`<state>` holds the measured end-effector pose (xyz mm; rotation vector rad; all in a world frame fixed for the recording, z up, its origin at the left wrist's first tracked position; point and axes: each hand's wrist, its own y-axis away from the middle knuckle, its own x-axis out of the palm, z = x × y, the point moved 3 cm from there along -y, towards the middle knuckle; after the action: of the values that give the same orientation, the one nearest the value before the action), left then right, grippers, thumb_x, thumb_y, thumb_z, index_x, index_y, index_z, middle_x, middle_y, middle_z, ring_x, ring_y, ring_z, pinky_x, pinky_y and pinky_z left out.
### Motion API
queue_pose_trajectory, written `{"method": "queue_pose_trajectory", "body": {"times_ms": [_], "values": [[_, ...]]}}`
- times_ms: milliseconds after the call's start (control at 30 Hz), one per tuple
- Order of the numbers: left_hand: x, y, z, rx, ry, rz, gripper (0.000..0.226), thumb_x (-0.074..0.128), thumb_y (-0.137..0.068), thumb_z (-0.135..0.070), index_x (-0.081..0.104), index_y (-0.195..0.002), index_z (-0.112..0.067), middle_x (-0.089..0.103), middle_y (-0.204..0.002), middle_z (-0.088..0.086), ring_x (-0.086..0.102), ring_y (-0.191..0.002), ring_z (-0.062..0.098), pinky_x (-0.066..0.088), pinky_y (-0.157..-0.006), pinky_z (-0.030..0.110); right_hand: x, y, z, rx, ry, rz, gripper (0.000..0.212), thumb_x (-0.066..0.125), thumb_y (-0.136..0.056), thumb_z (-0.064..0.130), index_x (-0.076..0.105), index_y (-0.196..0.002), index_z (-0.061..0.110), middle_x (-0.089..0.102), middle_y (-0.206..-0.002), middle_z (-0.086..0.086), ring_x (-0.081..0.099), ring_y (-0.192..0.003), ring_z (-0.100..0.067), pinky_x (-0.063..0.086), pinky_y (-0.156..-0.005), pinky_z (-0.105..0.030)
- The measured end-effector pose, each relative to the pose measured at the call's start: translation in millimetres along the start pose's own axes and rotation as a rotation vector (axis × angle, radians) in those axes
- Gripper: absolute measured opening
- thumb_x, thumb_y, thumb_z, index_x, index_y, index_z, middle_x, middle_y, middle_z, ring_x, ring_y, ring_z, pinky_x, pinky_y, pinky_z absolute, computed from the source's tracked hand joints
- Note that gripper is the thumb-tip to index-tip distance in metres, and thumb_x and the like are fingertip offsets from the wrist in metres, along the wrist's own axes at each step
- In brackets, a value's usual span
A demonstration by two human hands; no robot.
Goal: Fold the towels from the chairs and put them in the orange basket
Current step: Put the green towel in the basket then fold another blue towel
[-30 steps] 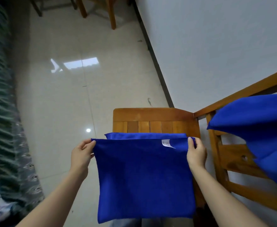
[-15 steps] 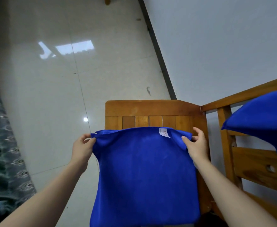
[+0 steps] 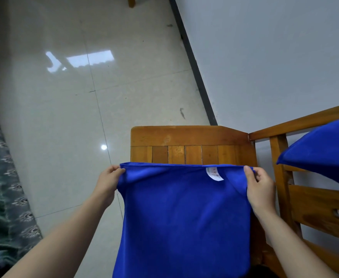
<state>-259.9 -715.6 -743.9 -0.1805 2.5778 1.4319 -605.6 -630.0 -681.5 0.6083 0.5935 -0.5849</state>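
A blue towel (image 3: 182, 219) with a small white label (image 3: 214, 174) hangs stretched over the seat of a wooden chair (image 3: 186, 141). My left hand (image 3: 107, 182) pinches its top left corner. My right hand (image 3: 259, 189) pinches the top right corner. The top edge is held straight between them. A second blue towel (image 3: 325, 155) is draped over the chair back (image 3: 305, 199) at the right. The orange basket is out of view.
A pale wall (image 3: 274, 57) with a dark skirting board (image 3: 194, 65) runs behind the chair. Glossy floor tiles (image 3: 74, 97) spread to the left. A green patterned fabric (image 3: 2, 197) lines the left edge. One wooden leg (image 3: 131, 1) shows at the top.
The folded-back rear layer seen a second ago has come level with the front edge. Both hands have pulled the top edge taut. The view has tilted down and closer.
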Motion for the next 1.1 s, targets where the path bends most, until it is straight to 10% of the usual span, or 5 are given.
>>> {"method": "queue_pose_trajectory", "body": {"times_ms": [800, 900, 1000, 1100], "values": [[16, 16, -76, 0.329, 0.248, -0.126, 0.016, 0.054, -0.087, 0.004, 0.063, -0.092, -0.009, 0.065, -0.096, 0.01, 0.06, -0.085, 0.021, 0.049, -0.074, 0.023, 1, -51, 29, 0.117, -0.005, -0.192, 0.044, 0.045, -0.095, 0.038, 0.035, -0.058, 0.016, 0.034, -0.056, 0.0, 0.033, -0.05, -0.012, 0.026, -0.047, -0.022], [20, 12, -62, 0.296, -0.032, -0.038, 0.053, 0.056, -0.091, -0.019, 0.036, -0.14, -0.018, 0.036, -0.147, 0.002, 0.038, -0.132, 0.017, 0.031, -0.096, 0.025, 10, -44, 32, 0.126, -0.032, -0.103, 0.039, 0.033, -0.099, 0.04, 0.051, -0.077, 0.014, 0.049, -0.073, -0.004, 0.048, -0.067, -0.014, 0.038, -0.058, -0.026], [14, 32, -18, 0.212, -0.263, 0.017, 0.067, 0.055, -0.092, -0.026, 0.017, -0.148, -0.024, 0.018, -0.155, -0.003, 0.025, -0.139, 0.018, 0.027, -0.105, 0.03, 16, -2, 10, 0.172, 0.097, 0.043, 0.049, 0.036, -0.098, 0.039, 0.038, -0.139, 0.013, 0.041, -0.141, -0.01, 0.04, -0.128, -0.023, 0.037, -0.102, -0.037], [-4, 59, 42, 0.135, -0.418, -0.011, 0.067, 0.056, -0.091, -0.019, 0.021, -0.147, -0.022, 0.024, -0.153, -0.001, 0.028, -0.138, 0.025, 0.028, -0.112, 0.042, 10, 67, -26, 0.137, 0.228, 0.147, 0.054, 0.045, -0.097, 0.028, 0.028, -0.145, 0.013, 0.026, -0.151, -0.008, 0.028, -0.137, -0.022, 0.029, -0.108, -0.033]]}}
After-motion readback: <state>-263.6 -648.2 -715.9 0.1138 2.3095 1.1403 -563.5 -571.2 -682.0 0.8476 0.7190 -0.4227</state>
